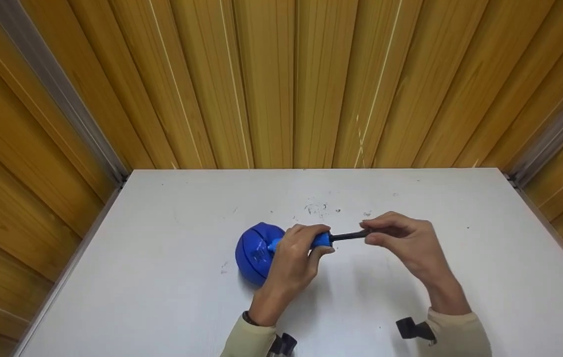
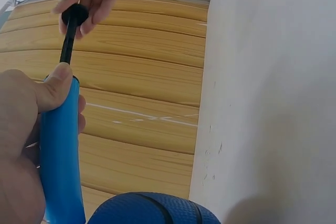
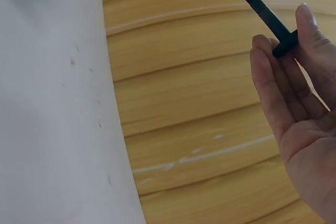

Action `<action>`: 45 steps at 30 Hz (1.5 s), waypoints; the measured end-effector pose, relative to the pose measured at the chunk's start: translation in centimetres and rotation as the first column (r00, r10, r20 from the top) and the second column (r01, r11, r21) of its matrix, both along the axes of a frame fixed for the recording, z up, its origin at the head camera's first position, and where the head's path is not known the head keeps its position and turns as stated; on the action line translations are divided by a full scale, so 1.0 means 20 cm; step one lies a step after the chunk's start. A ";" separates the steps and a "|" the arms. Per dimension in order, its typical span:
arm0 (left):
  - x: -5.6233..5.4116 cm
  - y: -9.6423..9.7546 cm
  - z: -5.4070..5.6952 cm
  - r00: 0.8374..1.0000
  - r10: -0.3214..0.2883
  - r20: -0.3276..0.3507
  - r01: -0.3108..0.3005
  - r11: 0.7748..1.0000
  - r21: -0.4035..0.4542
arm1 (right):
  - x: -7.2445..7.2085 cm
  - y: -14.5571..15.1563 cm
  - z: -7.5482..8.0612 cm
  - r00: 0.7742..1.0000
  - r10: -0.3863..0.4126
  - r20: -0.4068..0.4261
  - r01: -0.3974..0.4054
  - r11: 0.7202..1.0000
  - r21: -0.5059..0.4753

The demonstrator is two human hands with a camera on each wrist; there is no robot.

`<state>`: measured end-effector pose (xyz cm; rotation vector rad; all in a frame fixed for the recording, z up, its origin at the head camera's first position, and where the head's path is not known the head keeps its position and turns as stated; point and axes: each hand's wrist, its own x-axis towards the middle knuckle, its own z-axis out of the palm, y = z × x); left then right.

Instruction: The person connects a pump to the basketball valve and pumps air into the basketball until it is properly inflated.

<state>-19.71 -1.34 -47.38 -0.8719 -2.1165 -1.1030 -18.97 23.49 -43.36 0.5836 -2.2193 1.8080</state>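
A blue ball (image 1: 254, 255) with black seams sits on the white table, its upper side looking creased and dented. My left hand (image 1: 291, 258) grips the blue barrel (image 2: 60, 150) of a small hand pump beside the ball. The pump's light blue tip end points at the ball; whether it is inserted is hidden behind the hand. Out of the barrel's other end extends a black plunger rod (image 1: 348, 236). My right hand (image 1: 413, 243) holds the round black handle (image 3: 285, 44) at the rod's end between thumb and fingers.
The white table (image 1: 162, 297) has dark scuff marks towards its back edge. Yellow wood-patterned panels (image 1: 271, 84) rise behind it and at both sides. Dark camera mounts (image 1: 413, 328) stick out from the sleeves.
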 end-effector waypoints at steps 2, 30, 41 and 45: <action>0.00 0.00 0.00 1.000 0.014 -0.011 -0.014 1.000 -0.018 | -0.02 -0.08 -0.03 0.999 0.032 0.010 -0.032 0.999 -0.001; 0.01 0.03 0.01 0.999 0.024 -0.035 -0.024 1.000 0.012 | -0.02 -0.11 -0.06 0.996 0.080 0.026 -0.078 0.995 -0.056; 0.01 -0.01 0.03 1.000 -0.020 -0.009 0.020 0.999 0.034 | 0.02 0.03 0.03 0.987 0.074 -0.142 -0.072 0.997 0.024; 0.01 -0.02 0.03 1.000 -0.019 -0.003 0.019 0.998 0.067 | 0.04 0.14 0.06 0.982 0.022 -0.185 -0.039 0.995 -0.092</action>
